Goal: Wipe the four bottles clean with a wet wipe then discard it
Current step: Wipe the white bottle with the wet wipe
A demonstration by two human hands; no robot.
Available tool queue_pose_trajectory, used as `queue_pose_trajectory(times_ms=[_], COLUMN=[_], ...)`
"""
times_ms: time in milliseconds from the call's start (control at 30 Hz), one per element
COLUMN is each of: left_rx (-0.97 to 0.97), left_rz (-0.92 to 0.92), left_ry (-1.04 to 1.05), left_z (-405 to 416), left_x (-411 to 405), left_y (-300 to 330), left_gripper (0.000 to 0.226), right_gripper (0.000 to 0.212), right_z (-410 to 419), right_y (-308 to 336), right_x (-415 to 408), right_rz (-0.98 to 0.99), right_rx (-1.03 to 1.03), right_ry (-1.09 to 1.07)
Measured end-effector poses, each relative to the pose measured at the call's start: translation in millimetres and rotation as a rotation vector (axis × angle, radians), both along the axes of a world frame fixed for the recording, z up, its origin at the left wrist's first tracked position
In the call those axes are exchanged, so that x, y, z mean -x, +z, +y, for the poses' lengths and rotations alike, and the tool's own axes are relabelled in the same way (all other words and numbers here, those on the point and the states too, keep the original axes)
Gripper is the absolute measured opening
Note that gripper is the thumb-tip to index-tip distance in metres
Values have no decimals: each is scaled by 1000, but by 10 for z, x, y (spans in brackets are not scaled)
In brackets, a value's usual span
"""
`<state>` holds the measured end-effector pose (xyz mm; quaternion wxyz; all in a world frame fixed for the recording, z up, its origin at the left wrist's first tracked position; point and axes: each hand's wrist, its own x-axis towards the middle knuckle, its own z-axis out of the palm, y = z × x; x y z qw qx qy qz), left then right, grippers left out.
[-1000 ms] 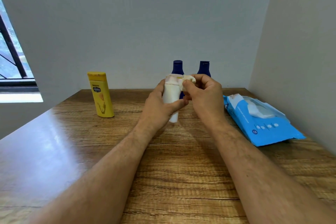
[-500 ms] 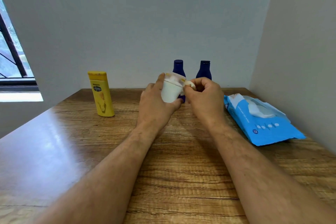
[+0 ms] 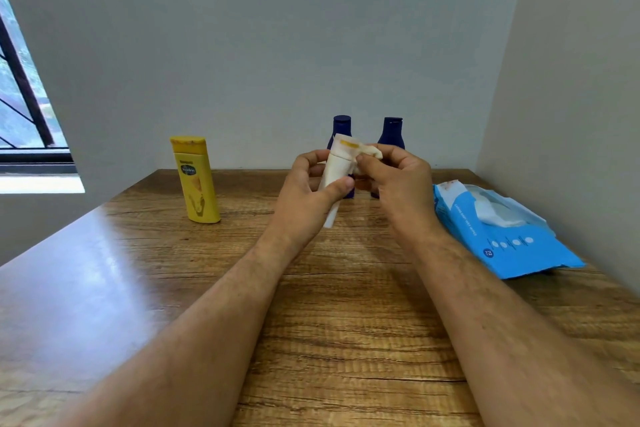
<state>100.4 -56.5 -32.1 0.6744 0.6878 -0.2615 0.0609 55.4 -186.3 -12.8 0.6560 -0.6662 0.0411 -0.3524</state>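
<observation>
Left hand (image 3: 308,191) grips small white plastic bottle (image 3: 335,177) above wooden surface (image 3: 346,305), right hand (image 3: 398,180) pinching crumpled stained wet wipe (image 3: 367,151) at its cap; two dark blue bottles (image 3: 391,135) behind, yellow bottle (image 3: 195,180) left, blue wipes pack (image 3: 502,232) right.

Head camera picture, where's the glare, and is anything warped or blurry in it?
In the head view, window light puts a pale bluish glare on the left of the brown wooden table; the wide lens bows the black-framed window and stretches both forearms; the white plastic bottle in the left hand looks slightly soft, while the yellow lotion bottle stays fairly sharp.
</observation>
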Motion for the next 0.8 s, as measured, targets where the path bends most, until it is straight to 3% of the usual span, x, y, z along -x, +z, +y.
queue_pose_trajectory(times_ms=[233, 400, 600, 800], left_rx=[65, 93, 368, 317], left_rz=[88, 153, 351, 333], left_ry=[-113, -211, -277, -147], left_z=[31, 35, 92, 91], left_x=[26, 49, 85, 75], left_y=[12, 42, 101, 125], left_gripper=[47, 22, 24, 23], right_gripper=[22, 13, 17, 18], right_z=[151, 67, 15, 52], right_y=[2, -19, 28, 35], right_x=[70, 0, 45, 37], right_rz=[-97, -60, -80, -78], right_rx=[321, 198, 122, 119], right_ry=[-84, -182, -25, 44])
